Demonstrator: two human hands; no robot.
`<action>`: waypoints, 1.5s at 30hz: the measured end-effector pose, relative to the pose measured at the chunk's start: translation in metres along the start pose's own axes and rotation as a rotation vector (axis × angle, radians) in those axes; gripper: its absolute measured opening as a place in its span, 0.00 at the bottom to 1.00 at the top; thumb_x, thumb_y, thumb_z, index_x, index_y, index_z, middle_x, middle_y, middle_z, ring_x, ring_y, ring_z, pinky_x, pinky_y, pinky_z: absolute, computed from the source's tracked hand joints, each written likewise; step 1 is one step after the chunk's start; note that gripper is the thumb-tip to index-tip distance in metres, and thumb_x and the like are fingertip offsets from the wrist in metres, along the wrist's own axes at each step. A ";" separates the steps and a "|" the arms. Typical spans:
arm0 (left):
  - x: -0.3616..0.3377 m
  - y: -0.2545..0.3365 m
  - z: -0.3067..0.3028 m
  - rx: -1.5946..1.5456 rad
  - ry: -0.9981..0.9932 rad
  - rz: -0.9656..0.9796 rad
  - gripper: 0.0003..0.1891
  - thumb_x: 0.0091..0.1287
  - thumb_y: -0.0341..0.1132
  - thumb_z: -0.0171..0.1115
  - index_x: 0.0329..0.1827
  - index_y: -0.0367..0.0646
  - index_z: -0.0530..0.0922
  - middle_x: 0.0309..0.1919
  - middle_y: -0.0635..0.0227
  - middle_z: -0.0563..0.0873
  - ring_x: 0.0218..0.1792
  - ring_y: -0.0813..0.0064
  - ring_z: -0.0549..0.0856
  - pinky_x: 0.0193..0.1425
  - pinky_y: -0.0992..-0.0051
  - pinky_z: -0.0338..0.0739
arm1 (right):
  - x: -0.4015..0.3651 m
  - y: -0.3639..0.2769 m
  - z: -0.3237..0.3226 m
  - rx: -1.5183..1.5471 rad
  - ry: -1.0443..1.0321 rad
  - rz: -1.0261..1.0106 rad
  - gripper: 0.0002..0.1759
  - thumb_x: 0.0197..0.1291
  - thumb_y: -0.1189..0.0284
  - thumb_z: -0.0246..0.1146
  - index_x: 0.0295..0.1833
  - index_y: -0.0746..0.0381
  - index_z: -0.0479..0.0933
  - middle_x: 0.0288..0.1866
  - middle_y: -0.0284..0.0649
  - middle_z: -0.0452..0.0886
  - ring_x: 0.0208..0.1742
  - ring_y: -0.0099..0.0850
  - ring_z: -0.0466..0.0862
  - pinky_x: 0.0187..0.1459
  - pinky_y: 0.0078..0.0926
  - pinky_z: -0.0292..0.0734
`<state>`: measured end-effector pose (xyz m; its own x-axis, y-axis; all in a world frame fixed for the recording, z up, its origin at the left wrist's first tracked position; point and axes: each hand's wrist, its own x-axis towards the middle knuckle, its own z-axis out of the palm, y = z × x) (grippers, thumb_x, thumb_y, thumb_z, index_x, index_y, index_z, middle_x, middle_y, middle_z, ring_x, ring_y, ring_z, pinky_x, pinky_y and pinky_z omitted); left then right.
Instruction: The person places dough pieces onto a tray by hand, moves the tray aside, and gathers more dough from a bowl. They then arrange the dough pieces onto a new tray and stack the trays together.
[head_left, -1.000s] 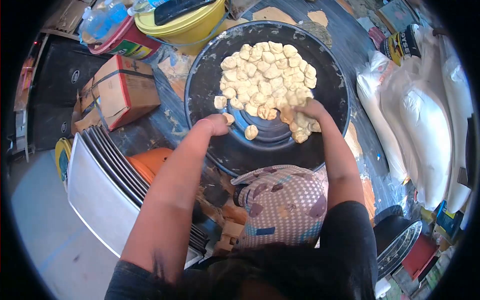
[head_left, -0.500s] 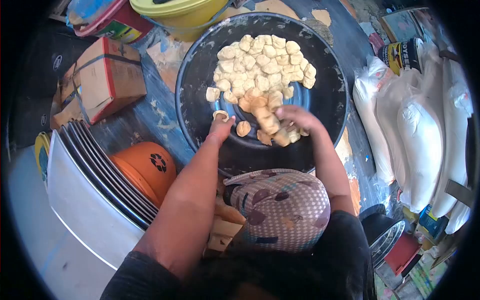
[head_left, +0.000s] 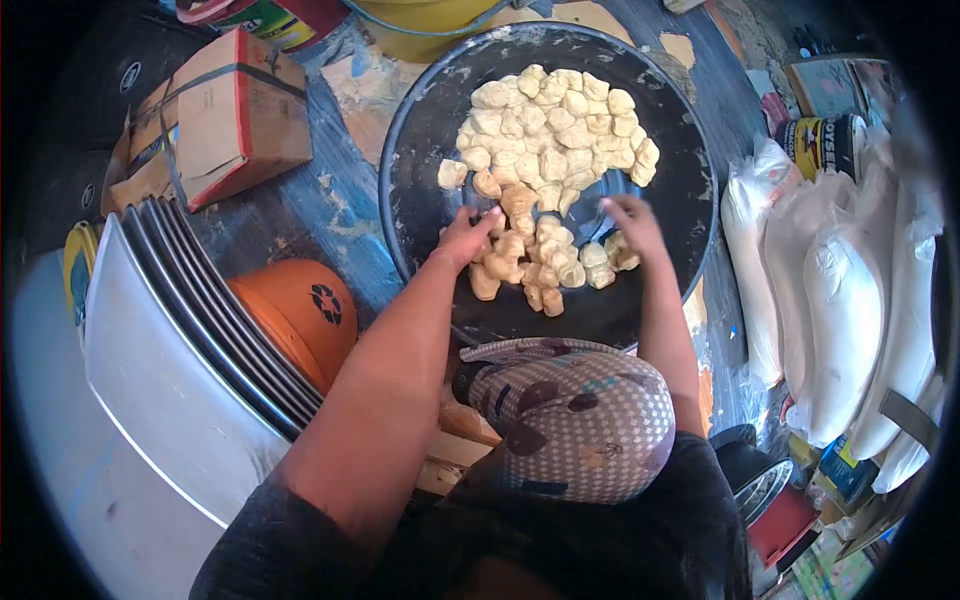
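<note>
A wide black basin (head_left: 400,215) holds many pale dough pieces (head_left: 555,125), packed together toward its far side. Nearer to me, a looser cluster of yellowish dough pieces (head_left: 545,255) lies in the basin's near half. My left hand (head_left: 468,238) is at the left edge of this cluster, thumb and forefinger apart, touching the pieces beside it. On the other side, my right hand (head_left: 637,230) hovers by a few dough pieces at the cluster's right end, slightly blurred, fingers spread with nothing visible in them.
Left of the basin are a strapped cardboard box (head_left: 215,115), stacked trays (head_left: 190,300) and an orange tub (head_left: 300,310). Filled white plastic bags (head_left: 840,310) stand to the right, by a labelled can (head_left: 822,145). A patterned cloth (head_left: 590,420) covers my knee.
Tumbling dough pieces have come to rest in the near half of the basin. My left hand has moved right against them; my right hand has shifted right. The view has shifted slightly.
</note>
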<state>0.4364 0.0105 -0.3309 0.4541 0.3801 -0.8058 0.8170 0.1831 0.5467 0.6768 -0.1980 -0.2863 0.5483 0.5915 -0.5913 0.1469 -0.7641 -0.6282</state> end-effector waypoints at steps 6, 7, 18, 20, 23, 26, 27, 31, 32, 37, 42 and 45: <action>-0.007 0.002 0.011 0.203 -0.115 0.044 0.56 0.46 0.75 0.62 0.76 0.53 0.57 0.75 0.46 0.48 0.75 0.46 0.49 0.76 0.54 0.48 | 0.012 0.084 0.049 0.018 0.119 0.413 0.66 0.43 0.30 0.64 0.68 0.79 0.58 0.63 0.67 0.69 0.64 0.51 0.74 0.60 0.39 0.71; -0.009 -0.001 0.015 0.119 -0.193 0.018 0.58 0.45 0.75 0.63 0.76 0.51 0.57 0.75 0.45 0.48 0.75 0.47 0.50 0.76 0.54 0.49 | -0.008 0.050 0.046 0.165 0.093 0.535 0.64 0.43 0.33 0.66 0.66 0.80 0.58 0.59 0.66 0.73 0.63 0.47 0.75 0.55 0.37 0.76; 0.005 -0.021 0.030 -0.294 -0.379 -0.119 0.59 0.52 0.60 0.72 0.78 0.47 0.41 0.72 0.54 0.58 0.70 0.60 0.66 0.66 0.60 0.70 | -0.045 -0.008 0.153 1.037 -0.257 0.222 0.44 0.62 0.63 0.66 0.75 0.58 0.47 0.62 0.43 0.70 0.59 0.38 0.75 0.54 0.38 0.76; -0.008 -0.012 0.017 -0.381 -0.392 -0.039 0.58 0.53 0.56 0.73 0.77 0.43 0.44 0.69 0.54 0.65 0.69 0.62 0.67 0.66 0.61 0.71 | -0.043 -0.014 0.168 1.102 -0.243 0.189 0.44 0.61 0.64 0.66 0.75 0.58 0.48 0.62 0.43 0.70 0.58 0.38 0.75 0.54 0.38 0.77; -0.014 0.006 -0.006 -0.357 -0.397 0.006 0.54 0.54 0.54 0.73 0.76 0.43 0.49 0.67 0.55 0.69 0.67 0.62 0.70 0.68 0.62 0.67 | -0.042 -0.026 0.172 1.224 -0.223 0.154 0.42 0.61 0.66 0.67 0.74 0.57 0.50 0.62 0.44 0.70 0.58 0.38 0.75 0.53 0.38 0.77; -0.058 0.062 -0.033 -0.230 -0.342 0.105 0.51 0.55 0.53 0.72 0.75 0.40 0.52 0.66 0.56 0.71 0.65 0.64 0.71 0.67 0.64 0.67 | -0.049 -0.069 0.141 1.263 -0.205 0.089 0.45 0.58 0.67 0.69 0.74 0.54 0.50 0.65 0.44 0.68 0.60 0.40 0.73 0.52 0.48 0.76; -0.051 0.063 -0.035 -0.278 -0.344 0.212 0.48 0.56 0.52 0.71 0.73 0.36 0.56 0.65 0.54 0.72 0.66 0.65 0.71 0.68 0.67 0.66 | -0.046 -0.078 0.127 1.226 -0.205 0.047 0.45 0.57 0.65 0.70 0.74 0.54 0.50 0.65 0.43 0.67 0.62 0.41 0.72 0.52 0.52 0.75; -0.094 0.123 -0.062 -0.212 -0.146 0.441 0.44 0.58 0.50 0.70 0.71 0.34 0.60 0.65 0.55 0.72 0.65 0.65 0.71 0.68 0.70 0.64 | -0.088 -0.175 0.044 1.003 -0.208 -0.045 0.45 0.55 0.61 0.70 0.73 0.51 0.52 0.66 0.42 0.67 0.63 0.43 0.72 0.47 0.57 0.77; -0.136 0.149 -0.077 -0.231 -0.141 0.485 0.44 0.59 0.50 0.69 0.71 0.34 0.60 0.65 0.55 0.72 0.65 0.65 0.72 0.69 0.71 0.64 | -0.099 -0.196 0.029 0.974 -0.242 -0.110 0.43 0.55 0.60 0.70 0.72 0.52 0.54 0.65 0.42 0.68 0.62 0.42 0.74 0.44 0.55 0.79; -0.278 0.186 -0.123 -0.430 -0.026 0.789 0.32 0.63 0.42 0.67 0.66 0.37 0.67 0.57 0.62 0.79 0.55 0.71 0.80 0.58 0.71 0.76 | -0.186 -0.308 -0.017 0.822 -0.311 -0.393 0.33 0.59 0.61 0.67 0.67 0.55 0.62 0.54 0.40 0.78 0.47 0.36 0.84 0.31 0.35 0.86; -0.397 0.108 -0.174 -0.584 0.317 0.903 0.32 0.64 0.46 0.65 0.64 0.35 0.68 0.55 0.56 0.80 0.52 0.68 0.82 0.57 0.71 0.76 | -0.286 -0.386 0.036 0.738 -0.500 -0.572 0.33 0.57 0.60 0.68 0.66 0.53 0.64 0.53 0.39 0.78 0.47 0.34 0.83 0.30 0.35 0.84; -0.472 0.040 -0.180 -0.660 0.520 0.866 0.32 0.66 0.50 0.62 0.65 0.34 0.68 0.55 0.54 0.79 0.54 0.66 0.81 0.58 0.71 0.75 | -0.316 -0.406 0.099 0.601 -0.626 -0.650 0.39 0.54 0.56 0.70 0.67 0.55 0.61 0.53 0.40 0.79 0.47 0.33 0.83 0.29 0.34 0.83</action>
<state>0.1910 0.0015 0.1119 0.4406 0.8977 -0.0094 -0.0958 0.0574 0.9937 0.3620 -0.0490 0.1053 -0.0315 0.9943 -0.1015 -0.2635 -0.1063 -0.9588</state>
